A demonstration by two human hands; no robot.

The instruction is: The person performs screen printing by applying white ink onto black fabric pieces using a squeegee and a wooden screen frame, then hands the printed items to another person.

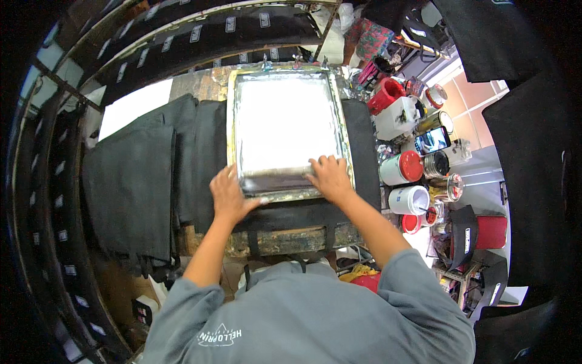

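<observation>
A screen printing frame [350,159] lies in front of me with its bright white mesh [288,118] inside pale, stained rails. A dark smeared band runs across the mesh's near end. My left hand [228,195] holds the near left corner, fingertips on the left rail and thumb stretched along the near rail. At the near right corner, my right hand [331,179] grips the frame, its bent fingers reaching inward over the mesh. Under the frame is black fabric [291,216], spread on a worn wooden table [285,239]. Small clamps [297,61] stand at the frame's far edge.
Black fabric pieces [130,188] are piled on the left. To the right stand paint tubs, including a red-lidded one [394,170] and an open white one [407,200], beside a lit phone [432,141]. Racks [206,30] of black printed pieces line the back and left.
</observation>
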